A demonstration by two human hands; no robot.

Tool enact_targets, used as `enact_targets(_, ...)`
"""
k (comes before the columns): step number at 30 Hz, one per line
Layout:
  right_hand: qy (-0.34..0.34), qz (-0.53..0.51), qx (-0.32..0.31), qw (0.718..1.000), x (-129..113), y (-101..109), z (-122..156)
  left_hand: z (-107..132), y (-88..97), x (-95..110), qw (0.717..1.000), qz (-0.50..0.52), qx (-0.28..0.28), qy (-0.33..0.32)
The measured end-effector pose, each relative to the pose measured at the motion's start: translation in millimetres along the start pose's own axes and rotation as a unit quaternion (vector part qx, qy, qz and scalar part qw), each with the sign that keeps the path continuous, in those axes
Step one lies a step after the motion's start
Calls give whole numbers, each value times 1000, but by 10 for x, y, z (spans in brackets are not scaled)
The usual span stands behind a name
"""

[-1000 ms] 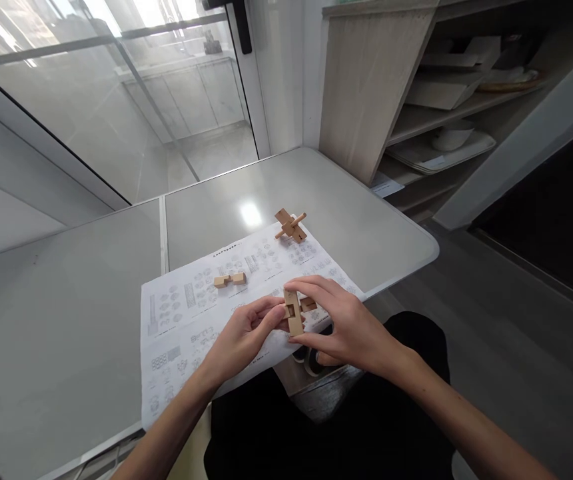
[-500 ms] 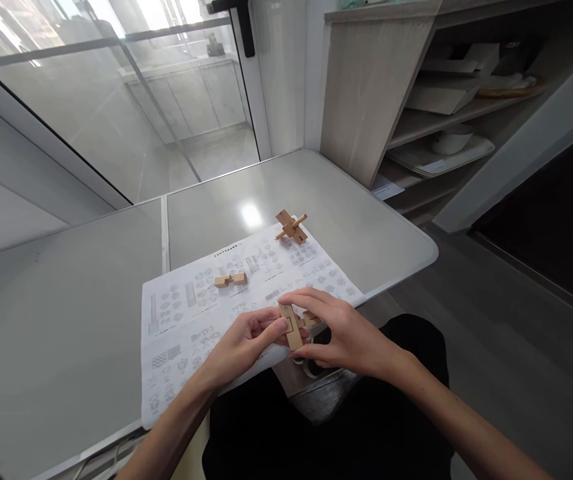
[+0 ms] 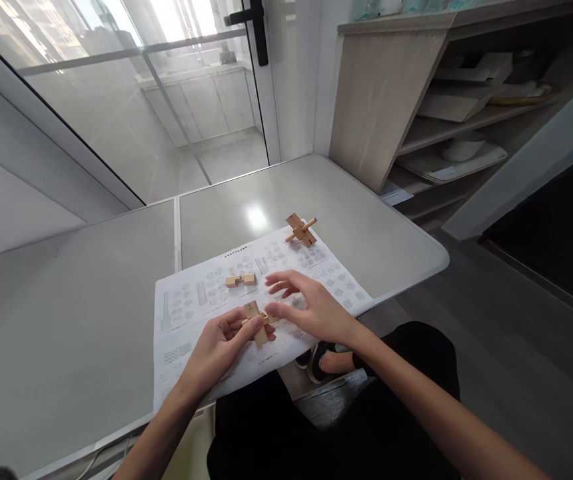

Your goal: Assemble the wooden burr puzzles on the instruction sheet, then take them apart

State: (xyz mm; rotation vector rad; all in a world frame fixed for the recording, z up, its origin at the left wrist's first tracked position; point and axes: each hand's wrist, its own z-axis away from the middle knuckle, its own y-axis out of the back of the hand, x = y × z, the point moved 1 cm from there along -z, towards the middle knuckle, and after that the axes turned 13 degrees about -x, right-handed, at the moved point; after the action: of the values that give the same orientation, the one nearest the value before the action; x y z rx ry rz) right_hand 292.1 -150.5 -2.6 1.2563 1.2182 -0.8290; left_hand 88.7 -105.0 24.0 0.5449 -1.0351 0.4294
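My left hand grips a partly joined wooden burr puzzle, its thumb on top and its fingers behind. Several light wooden pieces cross in it. My right hand is raised just to the right, fingers stretched and apart, its thumb close to the puzzle's right end; whether they touch I cannot tell. Beyond the hands, a single notched wooden piece lies on the printed instruction sheet. A second wooden assembly, a cross of flat and thin pieces, sits at the sheet's far right corner.
The grey table carries the sheet, which hangs slightly over the front edge near my lap. A wooden shelf unit with trays and a bowl stands at the back right. Behind the table is a glass door.
My left hand has moved left with the wooden puzzle, over the sheet. My right hand has let go of it, opened and shifted up and left. The view has tilted slightly.
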Motion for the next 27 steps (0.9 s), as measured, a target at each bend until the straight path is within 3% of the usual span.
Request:
enact_targets(3,-9,61,53,997,103,-54,-258,64,70,-3,999,-13,28,14)
enact_targets(6,14,144,43,988,170,-143,-513,103,109,-16,1000,-16,21,17)
enact_targets(10,-13,287,-7,958,227,-236,-750,143,154,-55,999,-17,27,5)
enact_targets(14,-24,329,-26,944,253,-246,-818,189,208,-80,998,-38,54,-4)
enact_targets(17,-22,276,-23,961,223,-186,-729,202,232,-83,997,-33,71,-20)
enact_targets(21,24,110,-12,994,97,-57,-468,179,226,-69,995,-23,85,-48)
enact_targets(27,-9,-104,25,994,-47,92,-120,111,164,-30,992,-58,88,-67)
